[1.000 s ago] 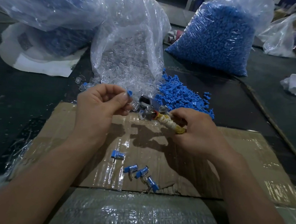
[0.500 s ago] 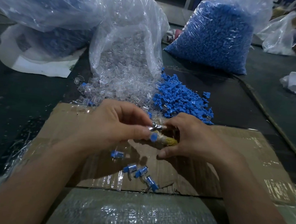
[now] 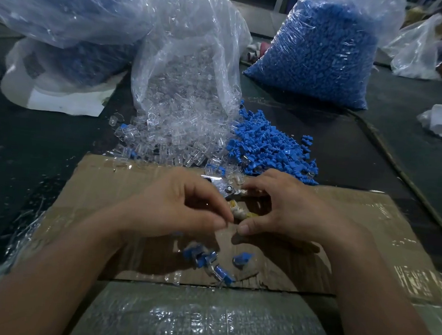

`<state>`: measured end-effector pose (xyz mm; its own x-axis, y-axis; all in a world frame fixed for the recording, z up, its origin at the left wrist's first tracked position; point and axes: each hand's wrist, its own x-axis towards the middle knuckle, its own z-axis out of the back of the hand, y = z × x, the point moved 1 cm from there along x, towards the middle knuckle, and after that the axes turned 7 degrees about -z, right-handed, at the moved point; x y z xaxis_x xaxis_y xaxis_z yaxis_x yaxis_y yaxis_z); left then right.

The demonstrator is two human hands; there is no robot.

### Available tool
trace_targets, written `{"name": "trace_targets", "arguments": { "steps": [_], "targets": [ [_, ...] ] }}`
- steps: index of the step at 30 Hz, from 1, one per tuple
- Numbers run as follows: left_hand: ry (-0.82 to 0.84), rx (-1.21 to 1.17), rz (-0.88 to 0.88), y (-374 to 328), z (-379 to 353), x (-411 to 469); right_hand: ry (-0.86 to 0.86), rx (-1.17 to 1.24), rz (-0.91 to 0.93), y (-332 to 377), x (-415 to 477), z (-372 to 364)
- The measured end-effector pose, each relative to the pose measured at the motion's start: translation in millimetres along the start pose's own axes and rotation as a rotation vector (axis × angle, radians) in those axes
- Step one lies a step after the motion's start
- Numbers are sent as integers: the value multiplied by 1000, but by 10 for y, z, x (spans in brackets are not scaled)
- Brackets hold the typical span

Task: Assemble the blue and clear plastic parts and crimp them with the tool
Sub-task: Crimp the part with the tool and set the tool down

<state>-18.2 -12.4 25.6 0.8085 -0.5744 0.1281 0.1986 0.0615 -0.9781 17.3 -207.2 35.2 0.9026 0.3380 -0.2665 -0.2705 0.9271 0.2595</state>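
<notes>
Your right hand (image 3: pixel 287 210) grips the tool (image 3: pixel 228 191), long axis toward 11 o'clock; your left hand (image 3: pixel 184 206) pinches narrowly at its 9 o'clock, contents hidden.

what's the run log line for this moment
left hand: pinched shut | right hand: holds tool | finished parts: on cardboard

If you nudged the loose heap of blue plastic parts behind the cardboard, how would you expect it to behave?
The heap of blue parts would probably scatter rather than slide as one, since the pieces lie loose with strays at its right edge. Each looks small and likely light. Their blocky, ridged shapes suggest they would tumble, not roll far. Some might mix into the clear parts touching the heap's left side.
</notes>
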Motion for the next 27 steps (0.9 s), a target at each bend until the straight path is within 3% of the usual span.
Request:
{"name": "trace_targets", "arguments": {
  "steps": [2, 5, 8, 11, 15, 19, 27],
  "targets": [
    [-225, 0, 5, -15, 54, 11, -14, 51, 3, 13, -6, 19],
    [-677, 380, 7, 73, 168, 49, -64, 123, -2, 33, -9, 40],
    [-875, 632, 55, 156, 264, 58, -177, 150, -9, 10, 14, 44],
    [-889, 767, 135, 252, 343, 77, -336, 200, -30, -39, 43, 41],
    [-755, 931, 230, 302, 364, 113, -490, 266, -49, -49, 85, 16],
    [-717, 990, 258, 301, 362, 118, -491, 277, -21, -6, 159, -26],
    [-779, 880, 200, 257, 343, 124, -407, 188, 34, 107, 298, -128]
  ]
}}
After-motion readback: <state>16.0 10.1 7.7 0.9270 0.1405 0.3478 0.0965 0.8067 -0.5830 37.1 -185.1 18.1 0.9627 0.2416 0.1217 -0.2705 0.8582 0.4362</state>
